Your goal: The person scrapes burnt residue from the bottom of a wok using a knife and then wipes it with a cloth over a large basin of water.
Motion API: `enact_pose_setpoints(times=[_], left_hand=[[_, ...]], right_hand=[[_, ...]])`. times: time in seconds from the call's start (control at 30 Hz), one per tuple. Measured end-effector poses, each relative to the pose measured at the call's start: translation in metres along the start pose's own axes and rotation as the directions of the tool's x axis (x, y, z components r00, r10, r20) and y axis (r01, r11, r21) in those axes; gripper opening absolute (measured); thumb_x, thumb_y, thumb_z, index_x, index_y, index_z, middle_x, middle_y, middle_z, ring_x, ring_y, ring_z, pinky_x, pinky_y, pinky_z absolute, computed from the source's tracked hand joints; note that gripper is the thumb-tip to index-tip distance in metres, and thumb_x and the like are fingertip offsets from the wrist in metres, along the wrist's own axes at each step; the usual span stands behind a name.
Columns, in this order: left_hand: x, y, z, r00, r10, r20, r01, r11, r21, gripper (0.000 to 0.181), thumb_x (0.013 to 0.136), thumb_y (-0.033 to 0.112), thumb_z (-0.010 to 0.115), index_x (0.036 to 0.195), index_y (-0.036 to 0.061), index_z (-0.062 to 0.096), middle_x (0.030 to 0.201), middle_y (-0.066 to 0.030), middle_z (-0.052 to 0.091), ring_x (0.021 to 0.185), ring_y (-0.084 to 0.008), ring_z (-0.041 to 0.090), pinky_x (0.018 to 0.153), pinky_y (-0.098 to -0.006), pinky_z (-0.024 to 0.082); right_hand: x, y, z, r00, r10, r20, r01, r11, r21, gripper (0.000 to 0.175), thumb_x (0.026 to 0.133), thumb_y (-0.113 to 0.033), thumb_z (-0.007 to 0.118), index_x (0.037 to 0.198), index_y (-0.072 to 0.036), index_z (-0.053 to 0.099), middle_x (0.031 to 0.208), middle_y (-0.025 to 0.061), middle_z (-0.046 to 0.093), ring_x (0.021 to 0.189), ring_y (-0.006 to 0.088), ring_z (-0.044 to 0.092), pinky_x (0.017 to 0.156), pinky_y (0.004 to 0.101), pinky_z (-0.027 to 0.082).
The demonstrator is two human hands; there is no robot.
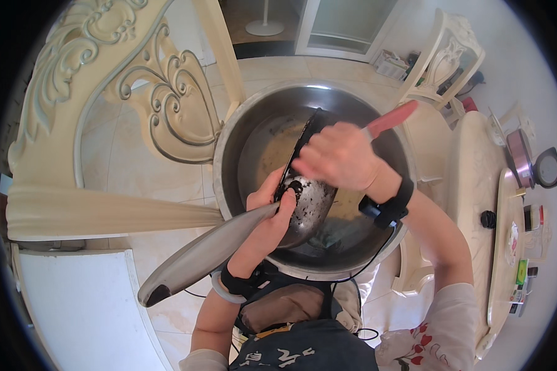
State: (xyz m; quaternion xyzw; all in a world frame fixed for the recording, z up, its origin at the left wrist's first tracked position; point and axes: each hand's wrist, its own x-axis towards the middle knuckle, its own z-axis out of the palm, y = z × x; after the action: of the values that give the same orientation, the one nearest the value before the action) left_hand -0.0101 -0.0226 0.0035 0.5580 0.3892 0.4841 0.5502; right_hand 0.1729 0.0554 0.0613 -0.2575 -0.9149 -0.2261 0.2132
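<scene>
A metal pan [306, 213] with patches of black residue is tilted on its side over a large round steel basin [232, 139]. My left hand [274, 208] grips it near the rim, where its long grey handle [209, 246] joins and runs down to the left. My right hand [339, 157] is closed on a knife with a red handle [392, 119]; the handle sticks out to the upper right, and the knife's far end is hidden by the hand and pan. Cloudy water [278, 143] with dark flecks lies in the basin.
A carved cream chair back [176, 111] stands left of the basin, above a white surface [74, 306]. On the right are a cream table [469, 222] bearing several items and another carved chair [445, 60]. A thin black cable [376, 259] hangs from the right wrist strap over the basin's edge.
</scene>
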Motion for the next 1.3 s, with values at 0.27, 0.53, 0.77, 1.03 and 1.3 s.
enact_pose_setpoints(times=[0.27,0.53,0.77,1.03,1.3], left_hand=[[0.003,-0.006,-0.001,0.999,0.037,-0.029,-0.036,0.999,0.019,0.037,0.092,0.003,0.049,0.128,-0.0063,0.048,0.111,-0.0058,0.06,0.098,-0.0093,0.054,0.087,-0.0233,0.043],[0.006,-0.004,0.001,0.986,0.112,-0.124,-0.12,0.991,-0.058,0.032,0.091,0.005,0.051,0.121,-0.0042,0.053,0.101,-0.0099,0.064,0.091,-0.0123,0.056,0.084,-0.0264,0.045],[0.003,-0.006,0.001,0.987,0.118,-0.105,-0.125,0.99,-0.062,0.035,0.093,0.004,0.048,0.126,-0.0056,0.049,0.111,-0.0087,0.061,0.1,-0.0118,0.054,0.09,-0.0254,0.042],[0.005,-0.014,0.003,0.971,0.16,-0.176,-0.156,0.987,0.039,0.033,0.091,0.006,0.049,0.123,-0.0041,0.052,0.101,-0.0134,0.064,0.091,-0.0156,0.059,0.083,-0.0284,0.046],[0.003,-0.006,-0.002,0.982,0.053,-0.183,-0.073,0.992,-0.106,0.035,0.092,0.004,0.046,0.126,-0.0058,0.049,0.112,-0.01,0.06,0.101,-0.0133,0.054,0.092,-0.0268,0.042]], right_hand=[[-0.009,0.0,0.002,0.999,0.01,-0.053,-0.009,1.0,0.02,0.032,0.077,-0.029,0.068,0.059,-0.014,0.047,0.056,0.0012,0.044,0.052,0.0181,0.05,0.049,0.0323,0.039],[-0.014,-0.021,0.01,0.976,0.209,-0.059,-0.209,0.978,0.008,0.029,0.08,-0.026,0.067,0.061,-0.014,0.049,0.055,0.002,0.046,0.051,0.0205,0.052,0.049,0.034,0.04],[-0.014,-0.007,0.013,0.913,0.395,-0.104,-0.406,0.906,-0.117,0.03,0.082,-0.025,0.067,0.061,-0.011,0.049,0.056,0.0035,0.05,0.052,0.0218,0.055,0.048,0.0334,0.044],[-0.01,-0.034,0.006,0.897,0.437,0.075,-0.442,0.894,0.077,0.034,0.085,-0.027,0.065,0.06,-0.008,0.052,0.059,0.0113,0.057,0.053,0.0282,0.058,0.048,0.0369,0.045],[-0.03,-0.006,-0.001,0.676,0.561,0.477,-0.735,0.477,0.481,0.027,0.094,-0.023,0.056,0.082,0.001,0.049,0.067,0.0204,0.057,0.062,0.0371,0.058,0.058,0.0426,0.044]])
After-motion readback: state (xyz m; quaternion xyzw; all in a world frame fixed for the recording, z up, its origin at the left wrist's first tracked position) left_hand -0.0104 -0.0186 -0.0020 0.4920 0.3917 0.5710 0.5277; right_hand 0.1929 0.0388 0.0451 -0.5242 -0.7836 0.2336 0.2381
